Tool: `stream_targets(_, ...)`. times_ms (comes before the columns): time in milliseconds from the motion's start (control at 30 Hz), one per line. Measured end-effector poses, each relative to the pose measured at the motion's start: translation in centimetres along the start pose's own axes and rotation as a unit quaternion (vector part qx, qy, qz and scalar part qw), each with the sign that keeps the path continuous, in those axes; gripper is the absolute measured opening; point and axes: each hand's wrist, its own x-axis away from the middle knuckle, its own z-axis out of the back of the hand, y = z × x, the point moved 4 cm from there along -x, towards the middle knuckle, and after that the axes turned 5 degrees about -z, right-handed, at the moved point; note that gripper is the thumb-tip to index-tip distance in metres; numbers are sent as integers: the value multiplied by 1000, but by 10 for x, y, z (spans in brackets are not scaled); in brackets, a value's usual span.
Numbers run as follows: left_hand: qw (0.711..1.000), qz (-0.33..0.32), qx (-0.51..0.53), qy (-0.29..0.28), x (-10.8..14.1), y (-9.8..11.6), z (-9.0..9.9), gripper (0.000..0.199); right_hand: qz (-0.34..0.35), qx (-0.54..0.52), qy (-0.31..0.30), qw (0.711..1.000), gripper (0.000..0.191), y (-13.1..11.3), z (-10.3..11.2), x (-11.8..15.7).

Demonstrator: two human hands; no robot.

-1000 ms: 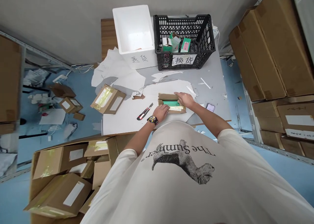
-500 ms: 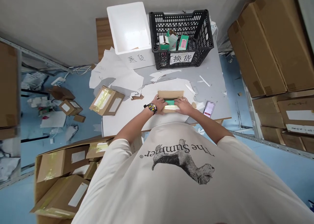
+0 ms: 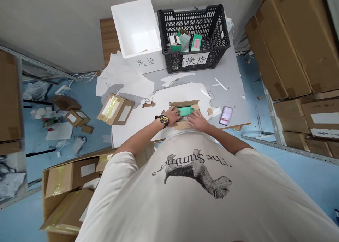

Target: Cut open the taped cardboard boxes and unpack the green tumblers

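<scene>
A small open cardboard box (image 3: pixel 182 103) is on the table in front of me, its flaps folded outward on the far and near sides. Inside it lies a green box (image 3: pixel 186 111), partly covered by my fingers. My left hand (image 3: pixel 172 116) is closed over the carton's left end, fingertips reaching the edge of the green box; a watch is on that wrist. At the near right corner, my right hand (image 3: pixel 198 121) grips the carton with bent fingers. The undersides of both hands are hidden.
Behind stand a white foam box (image 3: pixel 139 30) and a black crate (image 3: pixel 194 53) with small green boxes. A taped carton (image 3: pixel 116 109) sits left, a phone (image 3: pixel 226 115) right. Torn paper covers parts of the table (image 3: pixel 233 83). Stacked cartons (image 3: pixel 280 51) rise at right.
The carton's flaps have been spread further, showing more of the green box. My right hand has shifted slightly nearer to me, while my left fingers have moved in over the left end.
</scene>
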Motion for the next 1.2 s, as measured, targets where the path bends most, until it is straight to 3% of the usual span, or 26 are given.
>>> stream_targets(133, 997, -25, -67, 2, -6, 8, 7, 39, -19, 95, -9, 995, 47, 5, 14, -11)
stream_targets(267, 999, -16, -46, 22, 4, 9, 18, 31, -66, 123, 1, 990, 46, 19, 26, -4)
stream_targets(367, 998, 50, -25, 31, 12, 9, 22, 35, -133, 103, 9, 986, 57, 33, 28, 6)
stream_targets(500, 987, 157, -37, 29, 12, 13, 21, 37, -153, 58, 0, 987, 87, 45, 21, 10)
stream_targets(667, 973, 231, 6, -3, 13, 11, 6, 74, -158, -7, -2, 987, 117, 47, 8, 8)
stream_targets(767, 962, 266, 61, 26, 12, 4, 0, 66, -191, -31, -11, 981, 133, 42, 0, 4)
stream_targets(833, 957, 276, 75, 45, 5, 1, -1, 52, -217, -32, -12, 976, 141, 40, -4, 0)
stream_targets(900, 962, 259, 67, 53, -8, 2, -2, 55, -233, -29, -6, 972, 146, 40, -8, -6)
stream_targets(1200, 948, 314, 32, -42, -65, -10, -23, 59, -257, -45, 9, 965, 142, 43, -11, -18)
